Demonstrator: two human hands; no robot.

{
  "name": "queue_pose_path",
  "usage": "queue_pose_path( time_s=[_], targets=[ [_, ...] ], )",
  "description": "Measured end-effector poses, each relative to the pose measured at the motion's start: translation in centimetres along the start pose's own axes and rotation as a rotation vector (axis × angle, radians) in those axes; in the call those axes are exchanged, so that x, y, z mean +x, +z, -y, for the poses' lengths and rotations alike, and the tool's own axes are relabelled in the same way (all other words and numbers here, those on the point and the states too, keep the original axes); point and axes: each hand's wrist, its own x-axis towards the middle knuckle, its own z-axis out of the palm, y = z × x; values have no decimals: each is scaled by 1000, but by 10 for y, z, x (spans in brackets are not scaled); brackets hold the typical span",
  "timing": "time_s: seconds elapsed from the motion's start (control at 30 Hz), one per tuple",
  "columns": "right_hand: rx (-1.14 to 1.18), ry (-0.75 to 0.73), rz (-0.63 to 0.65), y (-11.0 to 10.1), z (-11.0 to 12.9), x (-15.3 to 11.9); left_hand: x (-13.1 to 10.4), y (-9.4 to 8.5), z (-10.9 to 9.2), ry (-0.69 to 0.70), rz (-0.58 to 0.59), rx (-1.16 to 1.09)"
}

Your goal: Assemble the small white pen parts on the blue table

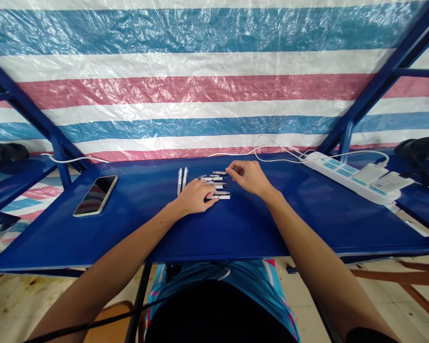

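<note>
Several slim pens lie in a stack of sideways rows on the blue tabletop, among them a white pen (224, 197) at the near end and another pen (219, 173) at the far end. My left hand (196, 196) rests over the left ends of the nearer pens, fingers curled, with thumb and forefinger closed about the end of the nearest one. Thumb and fingertips of my right hand (249, 177) are pinched together at the right end of the farthest pen. Left of the rows, two white pens (185, 178) lie side by side, pointing away from me.
A phone (96, 196) lies screen up at the left of the blue tabletop (214, 233). At the right sits a white power strip (346, 174) with plugged-in adapters and a white cable (271, 159). Blue metal bars flank the striped sheet (200, 90) behind.
</note>
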Motion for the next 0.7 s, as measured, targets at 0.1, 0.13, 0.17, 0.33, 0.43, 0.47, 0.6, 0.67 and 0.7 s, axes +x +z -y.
queue_pose_path(
  time_s=[0.1,0.13,0.17,0.33,0.43,0.47,0.6,0.67,0.7],
  targets=[
    [-25,-2,-30,2,-5,2,1,1,-1,-4,-7,5],
    [-39,5,-46,3,-8,2,1,2,-1,-6,-11,5],
    [-54,16,-61,5,-11,3,2,2,-1,-9,-15,5],
    [-147,45,-19,19,-23,4,3,3,-2,-27,-18,1],
    [-201,49,87,30,-28,4,4,3,-3,-37,-30,-1],
    [-211,54,121,34,-30,4,4,3,-3,-39,-34,-2],
    [-221,15,173,43,-34,6,4,5,-1,-45,-39,3],
    [-219,-23,167,46,-38,8,4,5,0,-42,-47,6],
    [-221,-34,162,47,-40,9,4,5,1,-40,-52,7]
  ],
)
